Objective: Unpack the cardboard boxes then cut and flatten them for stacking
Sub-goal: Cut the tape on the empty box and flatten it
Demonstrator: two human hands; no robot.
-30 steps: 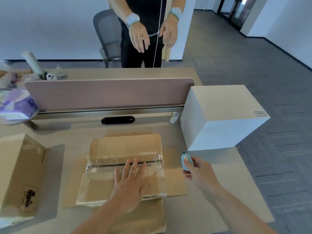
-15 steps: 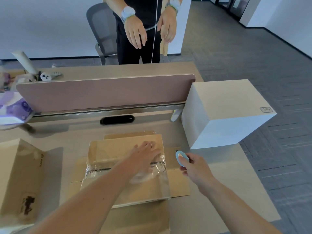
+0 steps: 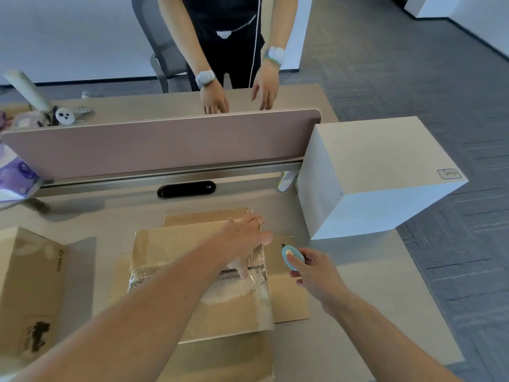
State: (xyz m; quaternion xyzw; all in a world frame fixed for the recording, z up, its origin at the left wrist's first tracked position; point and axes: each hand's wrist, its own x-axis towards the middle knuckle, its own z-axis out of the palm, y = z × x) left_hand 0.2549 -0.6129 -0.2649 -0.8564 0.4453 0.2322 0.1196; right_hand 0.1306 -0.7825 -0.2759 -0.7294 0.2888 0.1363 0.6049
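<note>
Flattened box (image 3: 176, 244) left of cube (image 3: 380, 172)

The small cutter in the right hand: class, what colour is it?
Light blue with a pale yellow patch; the cutter shows best in the head view.

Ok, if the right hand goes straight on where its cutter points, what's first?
Probably the left hand on the taped box, just ahead of the right hand and its cutter; depth is unclear.
</note>
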